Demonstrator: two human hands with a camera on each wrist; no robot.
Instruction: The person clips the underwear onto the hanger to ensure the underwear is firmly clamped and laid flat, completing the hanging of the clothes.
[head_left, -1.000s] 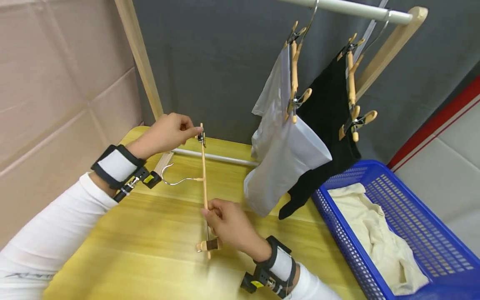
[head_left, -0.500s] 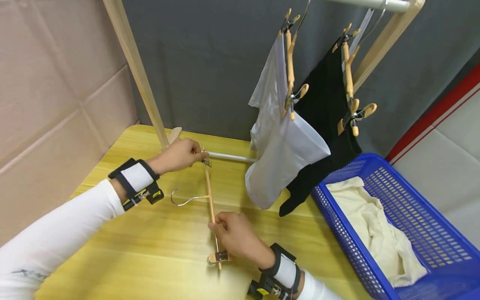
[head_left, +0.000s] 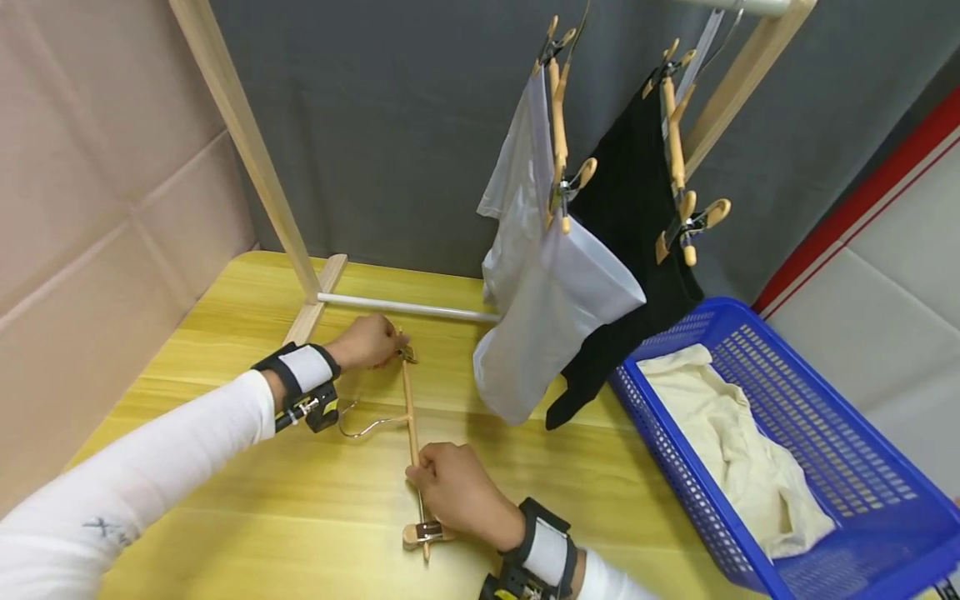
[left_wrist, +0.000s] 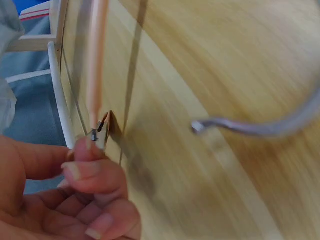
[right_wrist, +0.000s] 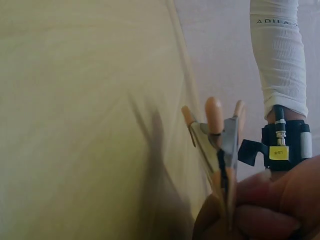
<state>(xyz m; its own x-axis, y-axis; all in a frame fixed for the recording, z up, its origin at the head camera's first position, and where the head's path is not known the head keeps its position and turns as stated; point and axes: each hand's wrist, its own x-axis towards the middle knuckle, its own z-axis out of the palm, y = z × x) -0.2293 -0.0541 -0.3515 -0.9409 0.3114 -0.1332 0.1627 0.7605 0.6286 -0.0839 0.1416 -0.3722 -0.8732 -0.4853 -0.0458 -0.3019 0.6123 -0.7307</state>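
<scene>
A wooden clip hanger (head_left: pixel 410 392) is held low over the table, its metal hook (head_left: pixel 367 428) pointing left. At its far end my left hand (head_left: pixel 367 342) pinches the hanger by the clip; in the left wrist view, thumb and fingers meet at that small metal clip (left_wrist: pixel 101 131). Nearer to me, my right hand (head_left: pixel 461 487) grips the bar between thumb and fingers, just beyond the near clip (head_left: pixel 427 534). The right wrist view shows this clip (right_wrist: pixel 220 140) from its end, with fingers behind it. No garment hangs on this hanger.
On a rack at the back, a white garment (head_left: pixel 558 275) and black garment (head_left: pixel 622 208) hang from clip hangers. A blue basket (head_left: pixel 847 400) with cream cloth (head_left: pixel 738 458) stands right. The rack's white lower rail (head_left: pixel 412 308) crosses behind the yellow wooden table (head_left: pixel 285 508).
Both hands have brought the hanger down and toward me, the left hand moving most. Their hold on it looks the same. The head view has shifted slightly.
</scene>
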